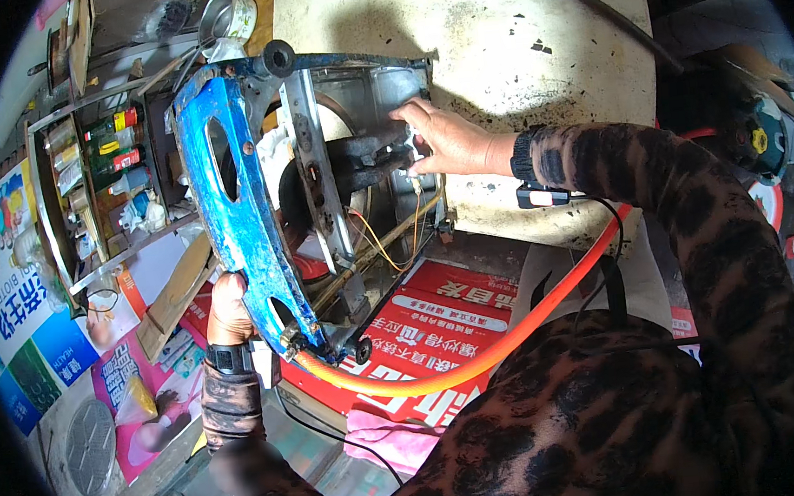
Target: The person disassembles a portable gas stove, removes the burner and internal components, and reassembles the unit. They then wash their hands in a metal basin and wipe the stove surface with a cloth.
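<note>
A blue metal-fronted appliance point(220, 201), apparently a gas stove turned on its side, exposes its grey inner frame, dark burner casting and thin wires. My left hand point(228, 313) grips the lower left of the blue panel. My right hand point(445, 142) reaches inside, fingers curled on a metal fitting point(402, 152) at the end of the dark casting point(362, 162). An orange hose point(417, 383) joins the blue panel's lower end and curves up to the right, behind my right forearm.
A pale, soiled board point(540, 46) at the top carries a hammer-like tool point(583, 5). Left are a rack of bottles point(116, 147), a metal pot point(227, 19) and wood planks point(172, 298). Below lie red printed sheeting point(438, 301) and a pink cloth point(394, 444). Dark equipment point(747, 136) stands right.
</note>
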Demonstrator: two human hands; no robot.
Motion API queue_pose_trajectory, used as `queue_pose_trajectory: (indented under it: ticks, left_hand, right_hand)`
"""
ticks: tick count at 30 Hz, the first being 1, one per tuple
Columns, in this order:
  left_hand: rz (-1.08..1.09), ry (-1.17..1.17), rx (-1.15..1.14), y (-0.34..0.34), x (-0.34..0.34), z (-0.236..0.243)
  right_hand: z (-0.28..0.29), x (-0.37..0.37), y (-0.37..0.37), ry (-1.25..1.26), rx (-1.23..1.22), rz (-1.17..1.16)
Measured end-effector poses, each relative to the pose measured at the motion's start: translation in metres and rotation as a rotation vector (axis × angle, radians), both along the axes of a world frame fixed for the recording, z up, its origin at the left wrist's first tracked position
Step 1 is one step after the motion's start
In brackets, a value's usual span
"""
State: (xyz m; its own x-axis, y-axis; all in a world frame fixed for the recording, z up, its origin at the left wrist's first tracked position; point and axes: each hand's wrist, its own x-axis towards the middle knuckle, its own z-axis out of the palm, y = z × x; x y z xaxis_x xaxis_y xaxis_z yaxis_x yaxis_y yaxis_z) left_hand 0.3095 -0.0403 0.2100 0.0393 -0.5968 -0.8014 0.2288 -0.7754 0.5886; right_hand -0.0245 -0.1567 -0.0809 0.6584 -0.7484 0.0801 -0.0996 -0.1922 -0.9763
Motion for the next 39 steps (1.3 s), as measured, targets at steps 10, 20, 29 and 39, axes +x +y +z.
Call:
queue_pose_trajectory:
  ticks: [10,20,29,39]
  left_hand:
    - [0.047,0.035,-0.017,0.001,-0.018,-0.003]
    - [0.020,-0.011,-0.013,-0.001,-0.022,0.000]
    - [0.051,0.169,0.000,0.000,-0.018,-0.007]
    - [0.016,0.193,0.005,-0.001,-0.015,-0.005]
  right_hand:
    - [0.001,-0.003,-0.007,0.018,-0.045,0.055]
    - [0.010,-0.017,-0.008,0.143,-0.138,0.094]
    - [0.001,-0.014,-0.024,0.172,-0.468,0.114]
    - [0.011,-0.018,-0.024,0.205,-0.307,0.207]
